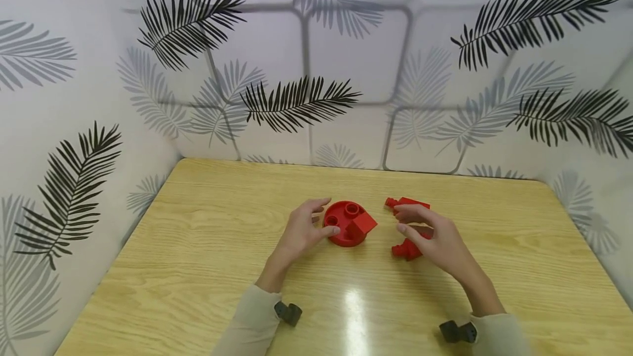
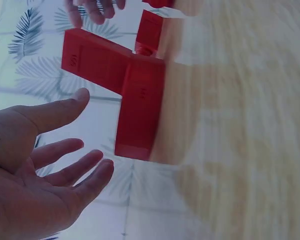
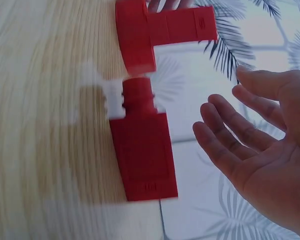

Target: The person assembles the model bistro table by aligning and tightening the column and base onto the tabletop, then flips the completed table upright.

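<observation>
A round red base (image 1: 346,243) with raised round sockets sits on the table, and a red rectangular block (image 1: 365,223) stands up from one of them. My left hand (image 1: 299,232) is at the base's left side, thumb and fingers spread; its thumb overlaps the rim in the head view. My right hand (image 1: 440,238) hovers with loosely bent fingers over two loose red blocks. Both are bottle-shaped with a ridged neck: the farther block (image 1: 415,203) and the nearer block (image 1: 410,250), partly hidden by the hand. One lies flat in the right wrist view, its body (image 3: 145,155) apart from the fingers.
The wood-grain table (image 1: 207,246) reaches back to a wall (image 1: 346,59) with a leaf print. Similar walls rise at the left and right sides. Both sleeves carry small dark wrist devices, the left device (image 1: 288,313) and the right device (image 1: 457,332).
</observation>
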Demonstrator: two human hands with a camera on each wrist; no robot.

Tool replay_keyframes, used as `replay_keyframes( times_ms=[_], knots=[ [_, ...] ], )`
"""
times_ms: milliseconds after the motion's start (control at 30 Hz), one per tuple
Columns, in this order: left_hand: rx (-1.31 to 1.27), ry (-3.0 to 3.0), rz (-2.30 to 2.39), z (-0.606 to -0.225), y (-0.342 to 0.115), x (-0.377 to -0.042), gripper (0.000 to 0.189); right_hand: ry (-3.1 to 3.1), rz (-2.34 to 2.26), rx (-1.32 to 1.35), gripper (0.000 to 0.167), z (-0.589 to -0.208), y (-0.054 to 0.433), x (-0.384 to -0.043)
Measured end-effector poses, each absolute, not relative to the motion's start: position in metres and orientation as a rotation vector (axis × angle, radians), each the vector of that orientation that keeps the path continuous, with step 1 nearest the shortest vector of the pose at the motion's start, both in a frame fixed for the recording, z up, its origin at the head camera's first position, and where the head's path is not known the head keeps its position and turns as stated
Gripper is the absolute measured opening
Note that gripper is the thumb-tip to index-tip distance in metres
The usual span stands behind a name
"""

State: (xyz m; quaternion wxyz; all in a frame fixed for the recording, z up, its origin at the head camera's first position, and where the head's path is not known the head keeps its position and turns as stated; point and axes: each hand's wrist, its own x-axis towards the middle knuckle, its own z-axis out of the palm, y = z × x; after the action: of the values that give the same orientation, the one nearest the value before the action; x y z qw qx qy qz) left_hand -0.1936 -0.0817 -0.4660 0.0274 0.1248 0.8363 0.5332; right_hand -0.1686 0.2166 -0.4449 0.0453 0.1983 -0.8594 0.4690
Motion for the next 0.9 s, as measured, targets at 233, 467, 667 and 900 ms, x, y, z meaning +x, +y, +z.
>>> replay_keyframes(
  times_ms=[233,467,667,900],
  knots=[
    [0.532,2.436,1.803,-0.453,-0.068,-0.184,0.056,-2.632,1.349,0.532,0.035,-0.448,0.249,-0.162],
    [0.547,2.514,1.815,-0.455,-0.045,-0.175,0.049,-2.665,1.337,0.547,0.039,-0.456,0.268,-0.162],
    [0.556,2.608,1.811,-0.458,-0.036,-0.173,0.042,-2.698,1.32,0.58,0.044,-0.464,0.273,-0.163],
    [0.582,2.63,1.787,-0.457,-0.037,-0.173,0.039,-2.74,1.41,0.618,0.05,-0.472,0.277,-0.165]
  ],
)
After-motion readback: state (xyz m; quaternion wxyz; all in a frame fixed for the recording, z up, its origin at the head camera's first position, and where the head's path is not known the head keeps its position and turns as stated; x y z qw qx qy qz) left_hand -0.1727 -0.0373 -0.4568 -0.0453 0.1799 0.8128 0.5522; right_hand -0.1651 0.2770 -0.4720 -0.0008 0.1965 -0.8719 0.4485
